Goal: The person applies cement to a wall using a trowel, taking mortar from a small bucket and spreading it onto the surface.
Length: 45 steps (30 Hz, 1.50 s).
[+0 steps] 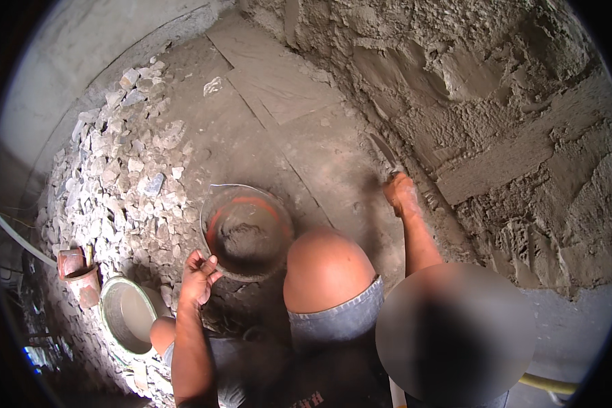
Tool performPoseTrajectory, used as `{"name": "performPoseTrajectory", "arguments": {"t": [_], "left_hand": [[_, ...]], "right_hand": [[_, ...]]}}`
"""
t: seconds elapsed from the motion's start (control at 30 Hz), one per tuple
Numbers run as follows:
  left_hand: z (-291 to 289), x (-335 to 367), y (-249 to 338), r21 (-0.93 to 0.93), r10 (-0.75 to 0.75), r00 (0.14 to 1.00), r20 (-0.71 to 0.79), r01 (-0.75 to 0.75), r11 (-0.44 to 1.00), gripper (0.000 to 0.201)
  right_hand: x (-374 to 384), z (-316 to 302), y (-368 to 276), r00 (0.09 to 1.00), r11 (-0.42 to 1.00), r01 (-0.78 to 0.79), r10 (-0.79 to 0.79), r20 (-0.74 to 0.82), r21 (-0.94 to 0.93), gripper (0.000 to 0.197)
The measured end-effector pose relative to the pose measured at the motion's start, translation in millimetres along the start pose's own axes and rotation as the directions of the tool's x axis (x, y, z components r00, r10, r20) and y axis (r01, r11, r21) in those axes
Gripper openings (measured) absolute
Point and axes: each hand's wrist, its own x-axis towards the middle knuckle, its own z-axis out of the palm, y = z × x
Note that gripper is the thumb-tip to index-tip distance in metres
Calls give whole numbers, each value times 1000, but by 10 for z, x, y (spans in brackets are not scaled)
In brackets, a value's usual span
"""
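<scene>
My left hand (198, 277) is closed at the near left rim of a round mortar bucket (287, 255), its thumb and fingers pinching the edge. Inside the bucket, against an orange-tinged wall, lies some wet grey mortar (246, 231). Out to the right, my right hand (402, 194) grips a trowel (383, 149) by its handle, which the fingers mostly hide. The narrow blade points up and left, close to the foot of the mortar-covered wall (483, 163).
Broken stone (119, 170) is heaped along the left. A pale bucket of cloudy liquid (132, 309) and a small reddish container (83, 285) stand there. Flat boards or sheets (272, 75) cover the far floor. A yellow hose (551, 384) lies lower right, beside a blurred round patch.
</scene>
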Motion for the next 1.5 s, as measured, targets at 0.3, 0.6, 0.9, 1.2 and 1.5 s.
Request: {"name": "performPoseTrajectory", "arguments": {"t": [0.3,0.6,0.9,1.2,1.5], "left_hand": [[-115,-60,-3,3,-15,1000,2,15,1000,21],[-122,-46,-7,-3,-19,999,36,20,1000,21],[-147,-175,-40,-4,-14,1000,-22,14,1000,23],[16,98,-79,-9,-18,993,118,19,1000,17],[-81,-50,-73,38,-56,997,51,54,998,14]], "right_hand": [[-187,-169,-388,969,978,-134,96,228,159,42],[-498,269,-1268,670,713,-311,-305,677,628,20],[187,834,-1081,927,985,126,-160,339,119,35],[2266,997,-1049,890,863,375,-233,391,-338,32],[594,1440,-2026,256,158,962,-806,534,-223,34]]}}
